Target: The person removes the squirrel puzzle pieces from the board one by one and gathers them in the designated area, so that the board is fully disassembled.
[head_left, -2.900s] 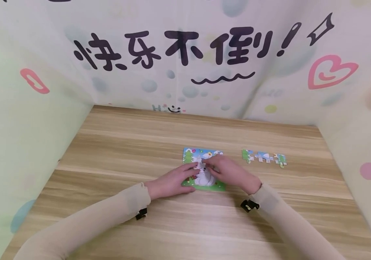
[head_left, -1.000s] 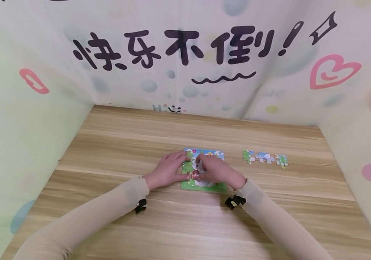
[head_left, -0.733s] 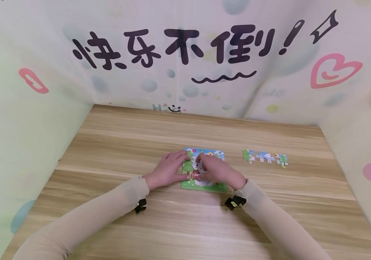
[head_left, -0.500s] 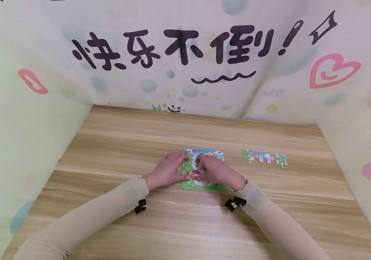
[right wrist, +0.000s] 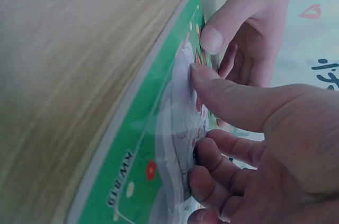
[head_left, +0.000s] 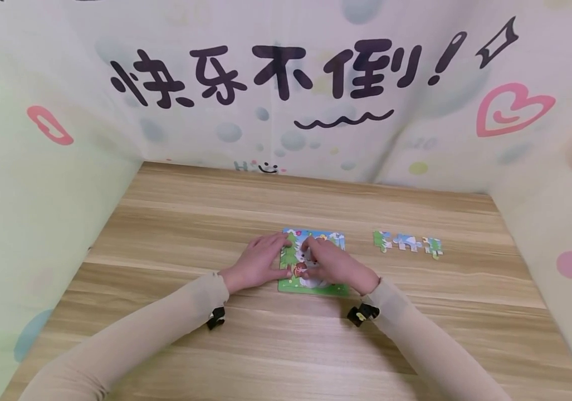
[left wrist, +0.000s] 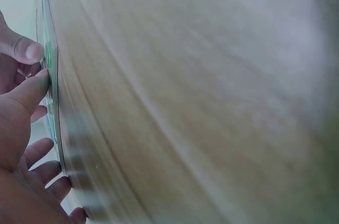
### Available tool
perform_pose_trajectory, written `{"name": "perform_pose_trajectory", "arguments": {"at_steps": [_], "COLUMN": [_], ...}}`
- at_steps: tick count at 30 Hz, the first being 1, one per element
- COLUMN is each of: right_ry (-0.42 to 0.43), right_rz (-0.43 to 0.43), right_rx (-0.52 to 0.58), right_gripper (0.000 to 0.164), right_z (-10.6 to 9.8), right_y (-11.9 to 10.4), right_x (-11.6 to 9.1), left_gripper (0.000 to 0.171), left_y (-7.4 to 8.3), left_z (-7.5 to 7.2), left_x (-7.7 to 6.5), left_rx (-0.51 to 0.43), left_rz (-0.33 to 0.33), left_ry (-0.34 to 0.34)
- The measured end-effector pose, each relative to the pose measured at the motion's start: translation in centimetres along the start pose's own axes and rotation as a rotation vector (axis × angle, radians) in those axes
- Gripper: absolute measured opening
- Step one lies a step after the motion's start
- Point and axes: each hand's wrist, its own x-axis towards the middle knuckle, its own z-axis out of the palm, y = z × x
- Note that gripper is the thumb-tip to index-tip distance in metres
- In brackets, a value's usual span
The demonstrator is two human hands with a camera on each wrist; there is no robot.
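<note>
A small board puzzle (head_left: 336,289) with a grey rabbit, green trees and blue sky lies flat on the table. My left hand (head_left: 258,262) rests along its left edge, fingers spread loosely and thumb at the picture's side. My right hand (head_left: 338,263) arches over the middle of the picture. In the right wrist view the right thumb (right wrist: 204,73) touches the rabbit and the bent fingertips (right wrist: 202,179) rest further up, with a gap between them. That hand covers much of the picture's right half. The left wrist view shows the board (left wrist: 55,102) edge-on beside the left fingers.
To the right of the board lie several loose jigsaw pieces (head_left: 407,243) in a row on the wooden table (head_left: 205,217). A printed cloth wall (head_left: 265,133) stands behind the table, with side walls at left and right.
Since the oldest frame the left hand has moved left from the rabbit to the board's left edge, and the right hand has shifted left. Over the last second both hands stay still.
</note>
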Motion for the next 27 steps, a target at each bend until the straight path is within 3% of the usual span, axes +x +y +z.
{"name": "perform_pose_trajectory", "arguments": {"at_steps": [16, 27], "right_ry": [-0.049, -0.03], "right_rz": [-0.004, -0.022], "right_rx": [0.036, 0.052], "right_gripper": [0.052, 0.055], "right_z": [-0.45, -0.41], "right_y": [0.16, -0.13], "right_x": [0.31, 0.09], "left_gripper": [0.069, 0.068], "left_y": [-0.12, -0.16], "left_z": [0.15, 0.0], "left_x": [0.07, -0.05], "left_rx": [0.011, 0.025], "left_rz": [0.006, 0.011], "left_ry": [-0.003, 0.002]}}
